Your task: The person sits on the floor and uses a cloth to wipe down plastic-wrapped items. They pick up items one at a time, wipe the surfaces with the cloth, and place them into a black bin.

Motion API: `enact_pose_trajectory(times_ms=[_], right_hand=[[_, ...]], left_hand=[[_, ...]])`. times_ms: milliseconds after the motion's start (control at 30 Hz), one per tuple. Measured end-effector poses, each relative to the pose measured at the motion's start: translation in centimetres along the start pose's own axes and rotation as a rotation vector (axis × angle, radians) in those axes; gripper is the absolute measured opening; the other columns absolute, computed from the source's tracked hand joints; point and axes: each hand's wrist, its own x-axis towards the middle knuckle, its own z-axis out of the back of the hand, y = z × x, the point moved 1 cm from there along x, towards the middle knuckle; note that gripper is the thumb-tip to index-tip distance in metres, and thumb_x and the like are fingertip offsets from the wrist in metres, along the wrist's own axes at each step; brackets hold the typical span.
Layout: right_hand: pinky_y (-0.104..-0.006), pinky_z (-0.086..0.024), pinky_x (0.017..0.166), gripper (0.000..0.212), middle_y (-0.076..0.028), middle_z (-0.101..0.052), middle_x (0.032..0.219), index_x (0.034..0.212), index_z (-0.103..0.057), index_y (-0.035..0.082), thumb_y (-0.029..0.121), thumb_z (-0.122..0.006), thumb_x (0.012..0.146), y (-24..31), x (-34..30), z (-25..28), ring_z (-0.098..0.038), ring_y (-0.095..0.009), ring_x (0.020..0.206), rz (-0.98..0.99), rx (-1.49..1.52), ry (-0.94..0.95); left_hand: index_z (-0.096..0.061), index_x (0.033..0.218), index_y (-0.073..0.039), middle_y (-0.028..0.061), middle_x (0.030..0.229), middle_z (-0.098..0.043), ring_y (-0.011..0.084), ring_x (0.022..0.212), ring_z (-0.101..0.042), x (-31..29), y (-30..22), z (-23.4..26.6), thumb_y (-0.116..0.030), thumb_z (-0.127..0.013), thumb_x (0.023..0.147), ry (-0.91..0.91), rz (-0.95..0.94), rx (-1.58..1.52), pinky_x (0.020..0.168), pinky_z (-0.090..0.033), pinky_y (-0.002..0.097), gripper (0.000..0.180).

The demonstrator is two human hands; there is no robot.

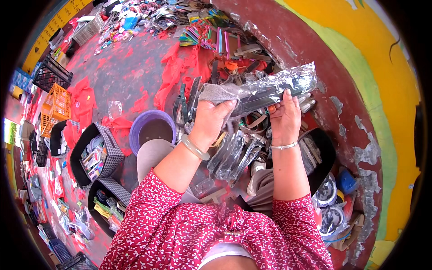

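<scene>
My left hand (208, 120) is closed on a bunched grey cloth (218, 93), which wraps one end of a long, flat dark item in clear plastic (263, 96). At the other end, my right hand (286, 117) grips the same item, thumb on top and fingers underneath. The item is held up at a slant, and its shiny plastic reaches past my right hand; its exact kind does not show. Below my hands, several similar dark plastic-wrapped pieces (230, 155) lie in a pile between my legs.
A purple bucket (134, 135) stands left of my knee. Checkered bins (110, 148) of small goods and an orange crate (55, 108) are farther left. A black bin (325, 155) sits by my right leg. Colourful clutter (198, 36) lies along the red wall (333, 117).
</scene>
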Motion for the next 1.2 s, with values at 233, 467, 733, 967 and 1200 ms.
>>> enact_pose_trajectory(times_ms=[233,467,733,967,1200], right_hand=[[-0.0231,-0.044,0.054,0.016,-0.003,-0.06,0.088,0.101,-0.051,0.008,0.016,-0.056,0.088,-0.6,-0.5,-0.5,-0.056,-0.011,0.069,0.016,0.026,0.029],[-0.0239,-0.044,0.055,0.015,-0.003,-0.061,0.089,0.101,-0.052,0.008,0.016,-0.055,0.088,-0.5,0.1,0.1,-0.056,-0.012,0.07,0.025,0.073,0.029],[-0.0256,-0.044,0.061,0.019,-0.001,-0.059,0.092,0.103,-0.052,0.008,0.017,-0.058,0.087,0.9,1.3,1.5,-0.057,-0.014,0.08,0.041,0.1,-0.054],[-0.0233,-0.046,0.054,0.017,-0.003,-0.059,0.089,0.102,-0.049,0.009,0.018,-0.055,0.089,-0.8,-0.5,-0.8,-0.057,-0.012,0.07,-0.047,0.048,0.027],[-0.0235,-0.045,0.054,0.015,-0.002,-0.06,0.085,0.099,-0.05,0.009,0.018,-0.055,0.089,-1.2,-0.9,-0.7,-0.056,-0.012,0.068,-0.112,0.061,-0.004]], left_hand=[[-0.061,0.091,-0.004,-0.0008,0.088,-0.06,0.0077,0.08,-0.055,0.2,0.2,0.3,-0.009,-0.059,0.084,-0.21,-0.034,-0.129,0.074,-0.044,0.0236,0.008],[-0.058,0.094,-0.002,0.0061,0.087,-0.062,0.0163,0.08,-0.061,0.5,-0.2,1.4,-0.02,-0.051,0.089,-0.237,0.055,-0.251,0.074,-0.049,0.0311,0.019],[-0.049,0.115,0.0,0.0082,0.102,-0.059,0.0179,0.093,-0.058,1.0,-2.1,0.7,-0.024,-0.049,0.09,0.02,0.202,-0.356,0.085,-0.046,0.0343,0.034],[-0.059,0.099,-0.002,0.0008,0.095,-0.059,0.0088,0.086,-0.054,-0.2,0.5,-0.1,-0.007,-0.058,0.085,0.035,0.075,-0.043,0.077,-0.044,0.0249,0.014],[-0.06,0.092,-0.001,-0.0004,0.087,-0.06,0.008,0.08,-0.054,0.1,0.4,0.5,-0.012,-0.053,0.089,-0.087,-0.138,0.249,0.074,-0.043,0.0236,0.013]])
